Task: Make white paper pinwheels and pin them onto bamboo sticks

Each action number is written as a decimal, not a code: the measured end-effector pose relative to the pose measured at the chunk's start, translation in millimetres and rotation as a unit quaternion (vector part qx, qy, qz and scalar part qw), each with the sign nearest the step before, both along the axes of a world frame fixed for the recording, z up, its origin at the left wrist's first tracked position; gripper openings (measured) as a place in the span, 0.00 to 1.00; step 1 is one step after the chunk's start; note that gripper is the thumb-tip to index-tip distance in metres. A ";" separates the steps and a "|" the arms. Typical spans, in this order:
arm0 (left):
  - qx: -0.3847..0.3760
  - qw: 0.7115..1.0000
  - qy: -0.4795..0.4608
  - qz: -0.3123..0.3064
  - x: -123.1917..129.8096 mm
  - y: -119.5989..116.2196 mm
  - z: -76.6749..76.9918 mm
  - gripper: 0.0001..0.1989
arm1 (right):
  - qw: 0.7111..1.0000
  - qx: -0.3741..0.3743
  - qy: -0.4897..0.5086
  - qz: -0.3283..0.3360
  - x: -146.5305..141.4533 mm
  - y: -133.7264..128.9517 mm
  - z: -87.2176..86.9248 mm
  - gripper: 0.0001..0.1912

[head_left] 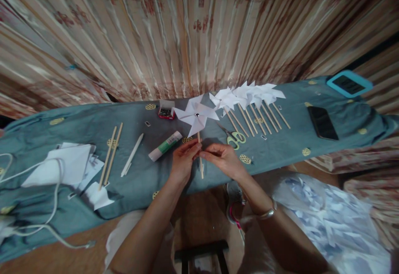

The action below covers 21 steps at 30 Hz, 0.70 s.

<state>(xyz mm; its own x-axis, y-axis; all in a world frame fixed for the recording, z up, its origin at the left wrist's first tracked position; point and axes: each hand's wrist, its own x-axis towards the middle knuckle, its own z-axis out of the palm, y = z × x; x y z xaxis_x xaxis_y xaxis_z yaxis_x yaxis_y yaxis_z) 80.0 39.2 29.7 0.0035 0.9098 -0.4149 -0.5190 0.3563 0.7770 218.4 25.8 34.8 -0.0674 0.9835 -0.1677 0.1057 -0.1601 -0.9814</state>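
A white paper pinwheel (199, 121) with a shiny pin at its centre is held upright over the table by its wooden stick. My left hand (183, 157) is closed around the stick below the blades. Close beside it, my right hand (221, 157) pinches at the same stick with thumb and fingertips. The stick's lower end shows beneath both hands. A glue stick (165, 146) lies just left of my left hand, and green-handled scissors (235, 137) lie beyond my right hand. A small red box of pins (166, 111) stands open behind the glue stick.
Several finished pinwheels (229, 99) lie in a row at the back right. A phone (322, 122) and a blue-framed device (349, 83) are farther right. At left are a white pen (132, 155), wooden sticks (112, 153), paper sheets (67, 164) and a white cable (57, 191).
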 end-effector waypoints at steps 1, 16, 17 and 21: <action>0.004 1.000 -0.001 0.002 -0.9 1.0 1.1 0.15 | 1.000 0.000 -0.008 0.007 -1.7 -1.5 -1.8 0.20; 0.023 1.000 0.001 0.005 -6.5 2.9 2.2 0.21 | 1.000 0.018 -0.001 -0.020 -4.3 -1.6 -7.2 0.13; 0.022 1.000 0.003 0.002 -6.3 2.4 1.8 0.21 | 0.999 0.028 -0.012 -0.026 0.1 0.8 -6.8 0.13; 0.018 1.000 0.010 -0.006 -5.3 0.2 -0.5 0.21 | 0.992 0.062 -0.092 -0.059 23.9 11.8 -3.5 0.14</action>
<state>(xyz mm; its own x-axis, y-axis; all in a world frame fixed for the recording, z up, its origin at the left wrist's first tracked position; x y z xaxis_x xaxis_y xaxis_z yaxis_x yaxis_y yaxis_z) 74.7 39.5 29.3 0.0063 0.9241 -0.3821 -0.5000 0.3338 0.7991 242.3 37.6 31.3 0.0694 0.9966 -0.0433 0.2725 -0.0607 -0.9602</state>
